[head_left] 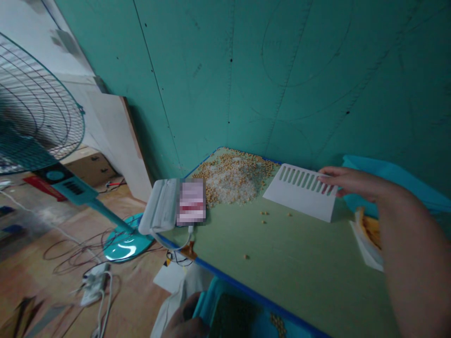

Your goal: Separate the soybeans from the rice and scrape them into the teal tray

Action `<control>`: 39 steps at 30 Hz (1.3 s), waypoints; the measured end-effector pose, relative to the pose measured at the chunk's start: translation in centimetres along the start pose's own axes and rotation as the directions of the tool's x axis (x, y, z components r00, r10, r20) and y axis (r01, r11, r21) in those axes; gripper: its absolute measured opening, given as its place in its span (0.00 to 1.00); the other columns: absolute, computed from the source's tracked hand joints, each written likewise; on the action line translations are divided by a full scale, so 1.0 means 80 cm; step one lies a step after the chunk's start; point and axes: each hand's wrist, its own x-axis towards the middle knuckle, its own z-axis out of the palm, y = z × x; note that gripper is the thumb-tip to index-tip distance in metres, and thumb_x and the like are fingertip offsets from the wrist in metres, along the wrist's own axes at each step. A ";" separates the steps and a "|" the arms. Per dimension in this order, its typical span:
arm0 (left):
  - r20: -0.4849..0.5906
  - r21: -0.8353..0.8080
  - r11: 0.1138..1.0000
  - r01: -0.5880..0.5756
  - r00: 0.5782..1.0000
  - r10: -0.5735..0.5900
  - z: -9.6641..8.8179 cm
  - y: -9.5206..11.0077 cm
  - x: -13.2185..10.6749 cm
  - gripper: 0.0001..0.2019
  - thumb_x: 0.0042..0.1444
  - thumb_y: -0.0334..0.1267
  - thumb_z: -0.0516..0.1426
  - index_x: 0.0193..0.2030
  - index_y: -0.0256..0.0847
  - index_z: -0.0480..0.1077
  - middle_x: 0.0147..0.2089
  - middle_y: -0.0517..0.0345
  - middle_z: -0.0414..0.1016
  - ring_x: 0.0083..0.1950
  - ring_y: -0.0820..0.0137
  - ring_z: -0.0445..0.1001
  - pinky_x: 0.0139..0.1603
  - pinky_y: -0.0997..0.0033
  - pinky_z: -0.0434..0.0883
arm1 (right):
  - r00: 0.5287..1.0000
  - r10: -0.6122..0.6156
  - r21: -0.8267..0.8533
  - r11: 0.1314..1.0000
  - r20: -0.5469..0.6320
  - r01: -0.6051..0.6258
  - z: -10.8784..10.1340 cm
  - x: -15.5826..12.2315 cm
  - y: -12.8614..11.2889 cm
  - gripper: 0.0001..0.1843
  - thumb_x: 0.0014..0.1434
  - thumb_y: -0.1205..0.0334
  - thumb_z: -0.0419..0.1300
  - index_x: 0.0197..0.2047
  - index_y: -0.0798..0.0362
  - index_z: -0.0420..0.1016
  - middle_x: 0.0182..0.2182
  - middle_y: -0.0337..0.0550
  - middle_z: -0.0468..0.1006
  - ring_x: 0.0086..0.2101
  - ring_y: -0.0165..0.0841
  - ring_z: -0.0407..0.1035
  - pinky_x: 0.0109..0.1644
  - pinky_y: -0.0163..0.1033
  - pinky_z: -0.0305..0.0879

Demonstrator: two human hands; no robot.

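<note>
My right hand reaches across the green table and grips the far edge of a white slotted scoop, which rests tilted on the tabletop. A heap of yellow beans mixed with white grains lies in the back corner, just left of the scoop. A few loose beans are scattered in front of it. My left hand is low at the bottom edge, below the table, holding the rim of a blue basket; its fingers are partly hidden.
A white device with a cable sits on the table's left edge beside a blurred card. A teal standing fan is at left, with cables and a power strip on the floor. Blue cloth and a paper packet lie at right.
</note>
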 end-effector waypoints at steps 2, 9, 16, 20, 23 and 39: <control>-0.008 -0.003 1.000 -0.006 1.000 0.006 0.002 -0.001 0.001 0.17 0.26 0.23 0.56 0.28 0.38 0.76 0.13 0.68 0.68 0.16 0.76 0.59 0.22 0.74 0.62 | 1.000 0.014 -0.004 1.000 0.018 -0.014 -0.001 0.001 0.003 0.07 0.53 0.58 0.53 0.31 0.50 0.69 0.30 0.46 0.78 0.30 0.35 0.71 0.27 0.36 0.63; -0.032 -0.033 0.999 -0.018 0.999 0.017 0.007 0.000 0.003 0.15 0.25 0.23 0.56 0.23 0.40 0.76 0.13 0.67 0.71 0.16 0.78 0.56 0.20 0.77 0.58 | 0.987 0.022 0.021 0.999 0.161 -0.026 0.008 0.014 0.016 0.09 0.51 0.54 0.56 0.34 0.49 0.69 0.29 0.42 0.77 0.29 0.33 0.71 0.24 0.33 0.62; -0.069 -0.020 1.000 -0.021 0.997 0.020 0.010 0.000 0.001 0.15 0.24 0.23 0.56 0.23 0.40 0.77 0.10 0.68 0.69 0.14 0.78 0.56 0.22 0.75 0.62 | 0.945 0.014 0.090 0.995 0.326 -0.045 0.025 0.019 0.018 0.07 0.54 0.57 0.55 0.34 0.51 0.68 0.24 0.40 0.75 0.22 0.27 0.68 0.20 0.29 0.58; -0.083 -0.029 0.999 -0.022 0.996 0.019 0.022 0.001 -0.001 0.16 0.23 0.23 0.55 0.22 0.41 0.76 0.13 0.67 0.71 0.16 0.74 0.62 0.23 0.74 0.64 | 0.928 0.034 0.105 0.991 0.371 -0.078 0.029 0.020 0.017 0.08 0.53 0.56 0.56 0.33 0.51 0.67 0.23 0.38 0.74 0.21 0.25 0.66 0.20 0.28 0.57; -0.077 -0.011 0.999 -0.042 0.996 0.041 0.033 0.003 -0.001 0.15 0.22 0.23 0.54 0.21 0.41 0.76 0.13 0.67 0.71 0.18 0.72 0.65 0.24 0.73 0.65 | 0.920 0.023 0.109 0.992 0.391 -0.071 0.030 0.021 0.018 0.11 0.51 0.54 0.58 0.34 0.52 0.66 0.25 0.39 0.74 0.23 0.25 0.67 0.20 0.28 0.57; 0.000 0.048 0.999 0.004 1.000 -0.004 0.047 0.004 0.014 0.17 0.24 0.24 0.57 0.25 0.42 0.77 0.17 0.64 0.76 0.21 0.68 0.71 0.22 0.73 0.65 | 0.895 -0.034 0.148 0.988 0.445 -0.036 0.063 -0.011 0.042 0.14 0.50 0.50 0.59 0.32 0.52 0.65 0.23 0.36 0.70 0.21 0.25 0.63 0.19 0.30 0.57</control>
